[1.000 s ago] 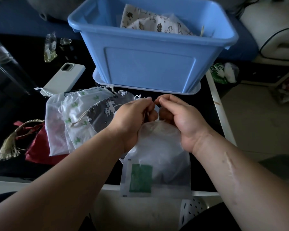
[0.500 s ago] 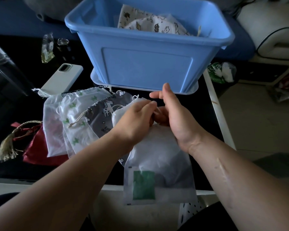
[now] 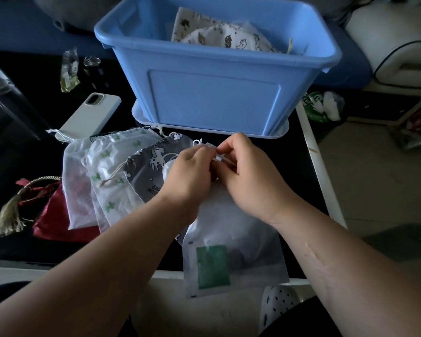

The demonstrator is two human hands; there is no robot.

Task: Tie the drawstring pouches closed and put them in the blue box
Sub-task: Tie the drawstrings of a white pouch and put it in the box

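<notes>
Both hands are busy: the left hand (image 3: 187,171) and the right hand (image 3: 250,176) each pinch the white string (image 3: 223,158) at the neck of the frosted pouch (image 3: 233,239), fingers curled tight and close together, likely to make a knot. The pouch lies flat on the black table (image 3: 299,154) (its bottom hangs over the near edge), just in front of the blue box (image 3: 214,98), so the trip in is short. Untied pouches (image 3: 112,171) wait on the left.

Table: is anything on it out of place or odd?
Only the frosted pouch: its bottom hangs over the table's near edge. Nothing looks spilled or damaged.
</notes>
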